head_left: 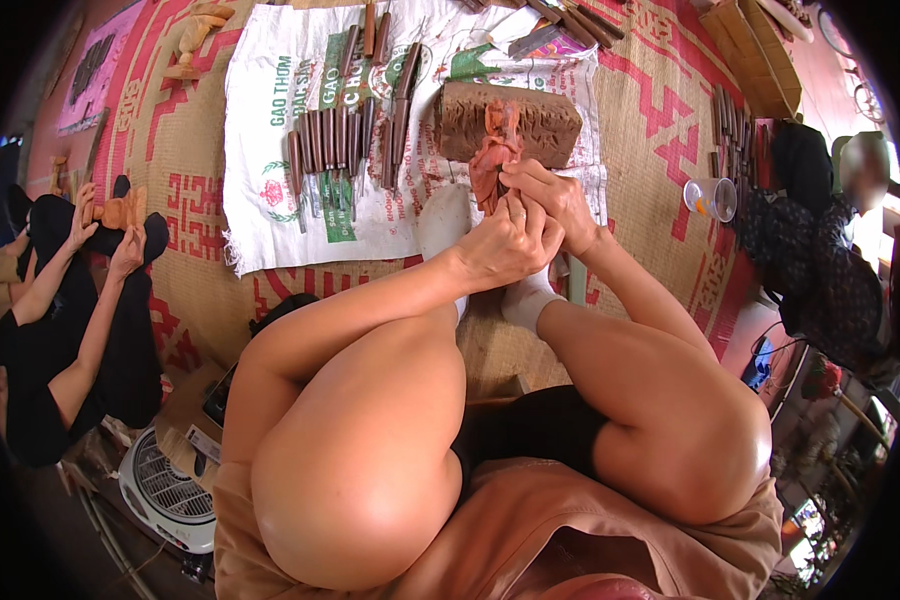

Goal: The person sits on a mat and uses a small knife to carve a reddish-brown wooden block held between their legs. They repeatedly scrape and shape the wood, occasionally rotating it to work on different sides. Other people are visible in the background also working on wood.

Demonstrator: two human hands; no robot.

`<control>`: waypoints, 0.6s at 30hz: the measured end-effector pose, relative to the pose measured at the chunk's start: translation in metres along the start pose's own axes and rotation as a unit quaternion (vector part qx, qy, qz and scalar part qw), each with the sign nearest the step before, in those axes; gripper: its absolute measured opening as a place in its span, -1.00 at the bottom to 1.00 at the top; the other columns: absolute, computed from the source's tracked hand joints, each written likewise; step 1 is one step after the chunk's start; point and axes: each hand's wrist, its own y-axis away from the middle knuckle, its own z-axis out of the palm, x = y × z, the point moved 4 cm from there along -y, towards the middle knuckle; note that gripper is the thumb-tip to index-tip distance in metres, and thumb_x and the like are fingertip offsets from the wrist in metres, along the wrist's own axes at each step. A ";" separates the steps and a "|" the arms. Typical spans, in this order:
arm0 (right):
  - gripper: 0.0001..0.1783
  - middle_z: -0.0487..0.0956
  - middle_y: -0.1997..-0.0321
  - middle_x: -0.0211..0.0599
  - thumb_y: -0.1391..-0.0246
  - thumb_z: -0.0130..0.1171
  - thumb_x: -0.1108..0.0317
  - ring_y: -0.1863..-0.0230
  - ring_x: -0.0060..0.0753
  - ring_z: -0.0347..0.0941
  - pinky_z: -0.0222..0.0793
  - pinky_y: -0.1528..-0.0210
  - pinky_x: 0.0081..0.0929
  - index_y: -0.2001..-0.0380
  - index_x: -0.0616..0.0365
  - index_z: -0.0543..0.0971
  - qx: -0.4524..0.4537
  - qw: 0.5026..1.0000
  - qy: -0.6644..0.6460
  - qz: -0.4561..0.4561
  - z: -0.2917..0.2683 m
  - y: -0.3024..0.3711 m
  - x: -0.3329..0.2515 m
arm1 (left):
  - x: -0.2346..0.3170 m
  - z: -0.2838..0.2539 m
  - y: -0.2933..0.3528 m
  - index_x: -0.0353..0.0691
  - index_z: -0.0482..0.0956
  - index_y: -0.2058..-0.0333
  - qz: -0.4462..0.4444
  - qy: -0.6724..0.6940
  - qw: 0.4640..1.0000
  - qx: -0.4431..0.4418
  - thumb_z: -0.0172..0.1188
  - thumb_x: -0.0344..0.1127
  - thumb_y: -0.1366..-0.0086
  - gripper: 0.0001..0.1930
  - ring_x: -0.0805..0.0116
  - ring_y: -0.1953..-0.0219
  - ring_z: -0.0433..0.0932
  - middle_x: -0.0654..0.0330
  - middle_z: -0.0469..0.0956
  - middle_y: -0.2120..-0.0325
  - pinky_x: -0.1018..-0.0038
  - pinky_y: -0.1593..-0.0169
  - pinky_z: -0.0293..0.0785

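My left hand (505,245) and my right hand (552,195) meet over a reddish-brown wooden carving (492,158) that stands against a carved brown wooden block (545,120). My right hand grips the carving's lower part. My left hand is closed beside it, and whether it holds a tool is hidden. My white-socked feet (444,222) rest beside the carving on a printed white sack (270,200).
Several brown-handled chisels (335,140) lie in a row on the sack. A woven red-patterned mat (660,130) covers the floor. Another person at left holds a small wooden figure (120,210). A clear plastic cup (712,198) sits at right, a white fan (165,495) at lower left.
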 end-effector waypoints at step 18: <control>-0.64 0.54 0.09 -0.26 0.05 0.16 0.39 0.33 -0.13 0.56 0.47 0.48 -0.35 0.11 0.15 0.51 0.000 1.000 -0.004 0.002 0.003 0.002 -0.003 | -0.001 -0.005 0.003 -0.41 0.47 0.43 0.003 -0.007 1.000 0.006 0.11 -0.37 -0.07 -0.82 -0.04 0.31 0.62 -0.28 0.51 0.37 0.34 0.26 0.62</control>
